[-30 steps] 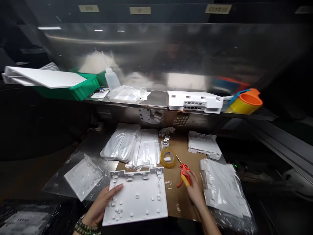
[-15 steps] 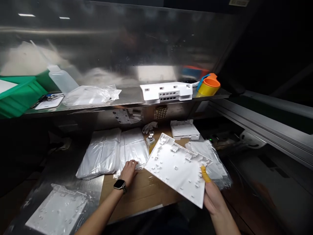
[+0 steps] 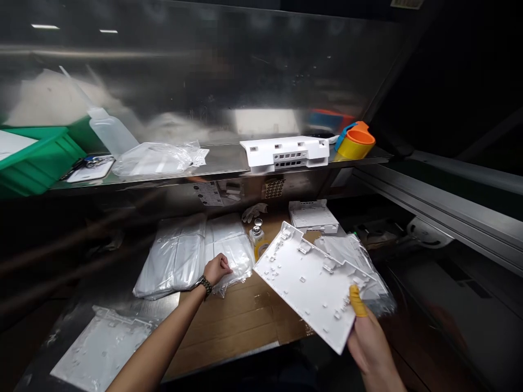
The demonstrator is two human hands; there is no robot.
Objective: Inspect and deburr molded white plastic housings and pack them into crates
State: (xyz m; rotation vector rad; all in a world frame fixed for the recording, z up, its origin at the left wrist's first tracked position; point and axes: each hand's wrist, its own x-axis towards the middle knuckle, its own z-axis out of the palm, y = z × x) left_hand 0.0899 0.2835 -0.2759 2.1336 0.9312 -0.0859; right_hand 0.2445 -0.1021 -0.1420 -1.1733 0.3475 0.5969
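Observation:
My right hand, with a yellow finger cot on the thumb, grips a white moulded plastic panel by its right end. The panel is tilted, its side with clips and ribs facing me. At the near edge of the right-hand stack of clear plastic bags, my left hand is closed in a pinch on a bag. A second stack of bags lies just left of it. A dark watch band circles my left wrist.
Brown cardboard covers the bench. A bagged panel lies front left, other white panels back right. A pump bottle and yellow tape roll stand behind. The shelf holds a green bin, squeeze bottle and white part.
My left hand has turned and its fingers have curled into a pinch at the bag edge. The panel in my right hand appears slightly further right, as the whole view has shifted.

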